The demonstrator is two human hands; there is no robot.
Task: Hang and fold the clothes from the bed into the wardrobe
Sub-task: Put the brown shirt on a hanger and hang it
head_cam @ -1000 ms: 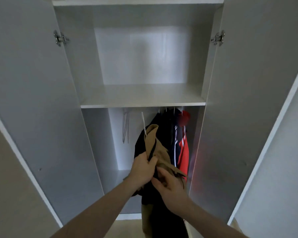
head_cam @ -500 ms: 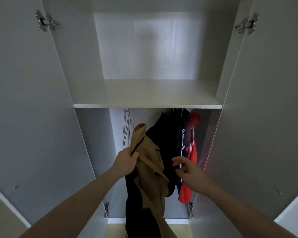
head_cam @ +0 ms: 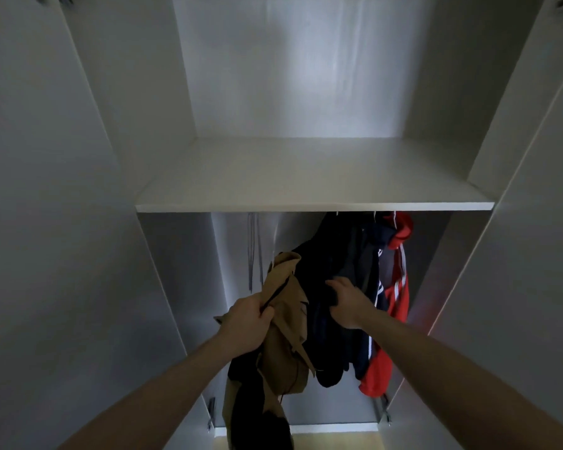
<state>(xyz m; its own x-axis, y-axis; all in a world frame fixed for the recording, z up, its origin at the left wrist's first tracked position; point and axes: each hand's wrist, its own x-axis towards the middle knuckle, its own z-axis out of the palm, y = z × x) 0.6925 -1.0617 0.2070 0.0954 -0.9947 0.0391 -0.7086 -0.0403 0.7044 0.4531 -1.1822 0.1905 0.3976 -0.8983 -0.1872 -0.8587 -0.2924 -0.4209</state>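
My left hand (head_cam: 246, 324) grips a tan and black garment (head_cam: 286, 336) on a white hanger, held up inside the lower wardrobe compartment. Its hanger hook (head_cam: 275, 241) points up toward the underside of the shelf; the rail itself is hidden. My right hand (head_cam: 346, 303) touches the dark navy clothes (head_cam: 335, 274) hanging to the right, fingers curled against the fabric. A red garment with white stripes (head_cam: 392, 297) hangs furthest right.
A white shelf (head_cam: 312, 183) spans the wardrobe above the hanging space. Both doors (head_cam: 46, 222) stand open at left and right. Bare grey hangers (head_cam: 254, 251) hang at the back left. A strip of wooden floor (head_cam: 335, 441) shows below.
I have stepped closer to the wardrobe. My left hand lifted the tan garment further in. My right hand left it and moved right onto the dark hanging clothes.
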